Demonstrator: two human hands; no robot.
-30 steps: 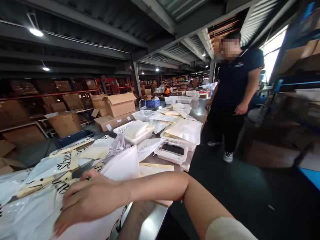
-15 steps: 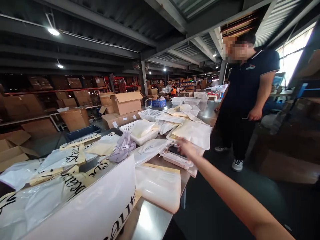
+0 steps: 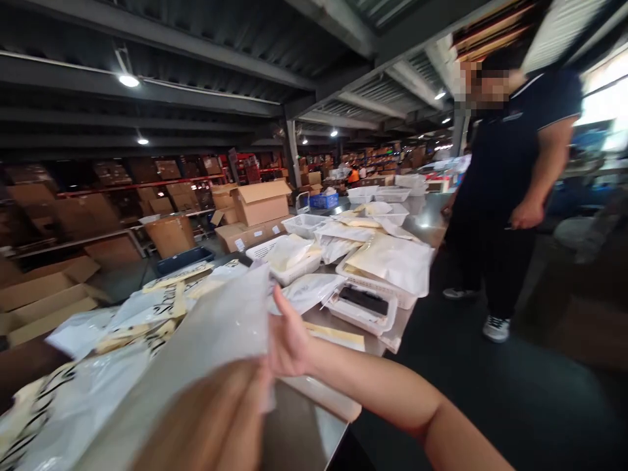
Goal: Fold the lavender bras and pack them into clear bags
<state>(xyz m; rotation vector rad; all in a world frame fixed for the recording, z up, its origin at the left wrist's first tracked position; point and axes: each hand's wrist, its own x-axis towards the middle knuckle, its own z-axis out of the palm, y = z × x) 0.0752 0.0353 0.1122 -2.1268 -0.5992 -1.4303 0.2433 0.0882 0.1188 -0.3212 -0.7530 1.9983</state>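
Observation:
A large white plastic mailing bag (image 3: pixel 196 327) slants across the near left, its upper part raised above the table. My left hand (image 3: pixel 210 418), blurred and close to the camera, is closed on the bag's near edge. At the bag's right edge is my right hand (image 3: pixel 290 337), with its thumb stretched up and apart. The bag partly hides its other fingers. Behind my right forearm lies a cream and white packet (image 3: pixel 338 335). Beyond it, a small white plastic basket (image 3: pixel 360 320) contains a flat black object (image 3: pixel 364 299).
More white baskets (image 3: pixel 314 267) and packets (image 3: pixel 392 258) cover the metal table (image 3: pixel 294 418). Lettered mailing bags (image 3: pixel 103 366) lie left. A person in dark clothing (image 3: pixel 520 157) stands at the table's right side. Cardboard boxes (image 3: pixel 260 203) stand behind.
My right hand has moved from the small basket back to the white bag's edge, uncovering the black object. My left hand has come into view, and the bag has tilted up. The view has shifted left.

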